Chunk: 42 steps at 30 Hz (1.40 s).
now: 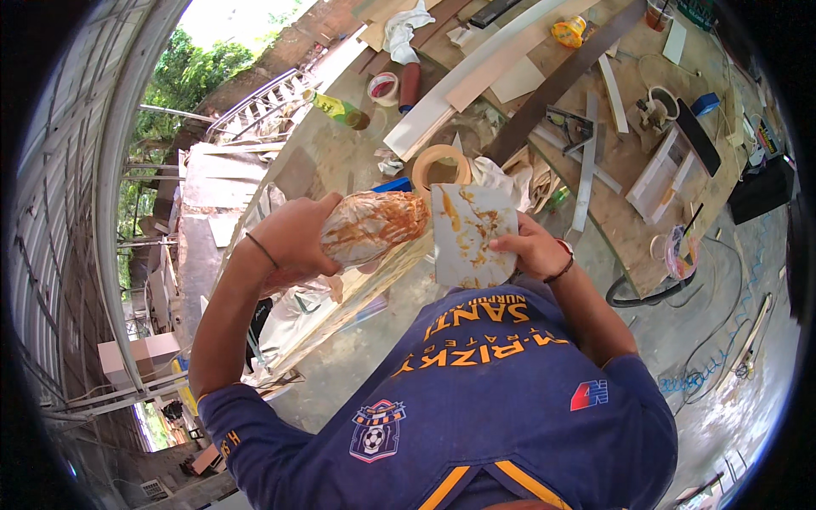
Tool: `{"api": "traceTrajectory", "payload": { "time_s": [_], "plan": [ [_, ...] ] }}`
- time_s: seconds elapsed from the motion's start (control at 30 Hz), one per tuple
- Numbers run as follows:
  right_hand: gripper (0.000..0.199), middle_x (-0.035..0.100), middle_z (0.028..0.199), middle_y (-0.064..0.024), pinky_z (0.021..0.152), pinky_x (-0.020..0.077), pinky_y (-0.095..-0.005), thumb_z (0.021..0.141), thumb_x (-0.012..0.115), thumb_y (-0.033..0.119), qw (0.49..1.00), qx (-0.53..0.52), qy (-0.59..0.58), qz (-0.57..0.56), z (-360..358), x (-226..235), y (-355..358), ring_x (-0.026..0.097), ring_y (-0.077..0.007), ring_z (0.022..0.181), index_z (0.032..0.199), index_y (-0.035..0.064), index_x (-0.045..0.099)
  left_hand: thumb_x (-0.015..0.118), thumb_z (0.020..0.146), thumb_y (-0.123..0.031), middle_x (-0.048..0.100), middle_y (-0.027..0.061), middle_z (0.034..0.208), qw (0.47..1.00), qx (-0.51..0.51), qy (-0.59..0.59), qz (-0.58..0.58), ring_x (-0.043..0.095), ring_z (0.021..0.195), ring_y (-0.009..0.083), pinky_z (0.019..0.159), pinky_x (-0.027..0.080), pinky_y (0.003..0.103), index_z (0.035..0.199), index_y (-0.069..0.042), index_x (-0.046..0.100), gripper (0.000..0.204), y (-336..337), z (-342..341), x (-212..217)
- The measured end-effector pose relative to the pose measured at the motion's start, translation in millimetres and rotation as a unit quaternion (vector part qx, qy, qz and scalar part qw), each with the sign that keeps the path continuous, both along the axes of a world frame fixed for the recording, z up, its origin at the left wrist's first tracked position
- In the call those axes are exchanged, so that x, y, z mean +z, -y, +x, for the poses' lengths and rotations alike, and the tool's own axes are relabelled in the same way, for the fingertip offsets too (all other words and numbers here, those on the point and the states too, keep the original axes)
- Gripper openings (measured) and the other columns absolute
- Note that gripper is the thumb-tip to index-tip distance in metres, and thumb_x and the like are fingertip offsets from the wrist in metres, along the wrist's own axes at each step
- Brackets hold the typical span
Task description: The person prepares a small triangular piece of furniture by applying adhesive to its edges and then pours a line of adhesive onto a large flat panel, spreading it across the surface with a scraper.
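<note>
My left hand point(293, 235) is wrapped round a crumpled whitish bundle point(374, 228), streaked with orange-brown smears and held lengthwise toward the middle. I cannot tell if it is cloth, paper or plastic. In my right hand point(535, 249) is a flat grey-white rectangular plate point(473, 234), spotted with yellow-brown paste or stain; the thumb presses on its face. The bundle's right end comes close to the plate's left edge. Just beyond them a roll of tan tape point(441, 167) and a small blue object point(392, 185) lie on the workbench.
Long boards and strips point(473, 76) lie across the bench at the back. A green bottle point(334, 109), a red-and-white tape roll point(383, 88) and a crumpled white cloth point(408, 31) are at the far left. A plastic tub point(680, 252) and a frying-pan-like black loop point(650, 299) sit at the right edge.
</note>
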State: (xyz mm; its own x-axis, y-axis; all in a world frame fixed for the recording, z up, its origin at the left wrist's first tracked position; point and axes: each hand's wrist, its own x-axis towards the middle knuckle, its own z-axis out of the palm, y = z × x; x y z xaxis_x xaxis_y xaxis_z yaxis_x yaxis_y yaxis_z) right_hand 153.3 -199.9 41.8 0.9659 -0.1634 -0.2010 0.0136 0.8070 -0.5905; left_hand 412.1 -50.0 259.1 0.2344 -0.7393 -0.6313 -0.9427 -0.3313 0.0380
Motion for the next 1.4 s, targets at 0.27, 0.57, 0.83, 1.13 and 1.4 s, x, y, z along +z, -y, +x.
{"api": "traceTrajectory", "payload": {
  "time_s": [0.27,0.57,0.83,1.13,1.4],
  "plan": [
    [0.049,0.058,0.12,-0.0103,0.094,0.0444,-0.0328,0.082,0.058,0.001,0.998,0.032,0.002,-0.061,4.2,-5.5,-2.0,0.056,-0.0189,0.109,0.129,-0.0007,0.044,0.081,0.052,-0.03,0.062,0.0249,0.081,1.0,-0.007,0.01,0.011,0.061,0.083,0.0422,0.074,0.049,0.046,0.107,0.0,0.046,0.071,2.6,-2.9,3.4],
    [0.048,0.06,0.117,-0.0103,0.092,0.0462,-0.0328,0.082,0.058,0.002,0.997,0.036,0.007,-0.062,7.2,3.4,-0.7,0.058,-0.0191,0.106,0.128,-0.0008,0.046,0.081,0.053,-0.032,0.063,0.024,0.082,0.999,-0.011,0.012,-0.029,0.061,0.084,0.0422,0.075,0.049,0.045,0.11,-0.001,0.046,0.074,-2.2,-1.0,1.8],
    [0.045,0.062,0.115,-0.0105,0.091,0.0457,-0.032,0.082,0.058,0.002,0.993,-0.094,0.033,-0.066,17.5,27.5,14.5,0.059,-0.0184,0.103,0.125,-0.0015,0.049,0.081,0.053,-0.032,0.063,0.0234,0.086,0.994,0.038,-0.041,-0.098,0.062,0.085,0.0413,0.076,0.049,0.045,0.118,-0.003,0.046,0.079,-14.0,-3.8,-4.8],
    [0.05,0.056,0.124,-0.0099,0.097,0.039,-0.031,0.087,0.059,0.012,0.94,-0.236,0.073,-0.236,29.9,72.2,16.3,0.053,-0.0186,0.113,0.132,-0.0034,0.042,0.081,0.053,-0.032,0.064,0.0218,0.089,0.964,0.08,-0.039,-0.251,0.062,0.087,0.0397,0.075,0.049,0.044,0.122,-0.004,0.044,0.082,-46.1,15.8,-32.6],
    [0.054,0.056,0.124,-0.0117,0.096,0.0417,-0.0338,0.085,0.062,0.013,0.91,-0.285,0.081,-0.29,51.0,92.0,-12.0,0.054,-0.0213,0.113,0.132,-0.0032,0.041,0.08,0.055,-0.035,0.063,0.0236,0.085,0.943,0.07,-0.063,-0.321,0.062,0.083,0.0409,0.072,0.049,0.045,0.12,-0.002,0.044,0.081,-64.7,40.9,-54.6]
  ]
}}
